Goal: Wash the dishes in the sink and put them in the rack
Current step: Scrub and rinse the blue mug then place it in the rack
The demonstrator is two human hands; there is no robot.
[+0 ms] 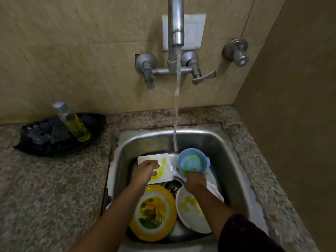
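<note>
Dishes: all in the sink [223, 142], grouped round the drain [172, 187].
Right hand [195, 180]: just right of the drain, fingers closed on the lower edge of the blue bowl [190, 162], which is tilted beside the falling water [177, 88].
Left hand [147, 169]: left of the drain, fingers bent on the square plate [163, 165]; gripping or only resting, cannot tell.
Yellow plate [154, 213], white plate [189, 215]: near side of the drain.
Bottle [72, 122]: far left of the drain, on the counter.
</note>
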